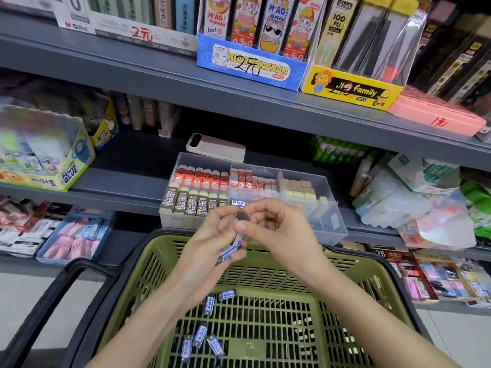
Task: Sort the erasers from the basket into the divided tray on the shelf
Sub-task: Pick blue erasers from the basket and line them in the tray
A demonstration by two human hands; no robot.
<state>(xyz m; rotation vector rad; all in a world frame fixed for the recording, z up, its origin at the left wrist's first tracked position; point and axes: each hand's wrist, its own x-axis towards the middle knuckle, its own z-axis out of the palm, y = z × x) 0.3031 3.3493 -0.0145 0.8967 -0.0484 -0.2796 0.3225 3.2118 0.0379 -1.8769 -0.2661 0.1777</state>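
Dark grey metal shelves (148, 75) run in tiers across the whole frame; a pale smooth floor (26, 293) shows at lower left.

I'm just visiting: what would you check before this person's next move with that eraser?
1. Grip: left hand and right hand both hold the black eraser in a blue-and-white sleeve: ok.
2. Matching spot: a blue-labelled eraser already stands in the clear plastic divided tray: ok.
3. Free room beside it: hidden by the hands: cannot tell.
4. More to sort: same-sleeved erasers lie in the green plastic basket: ok.
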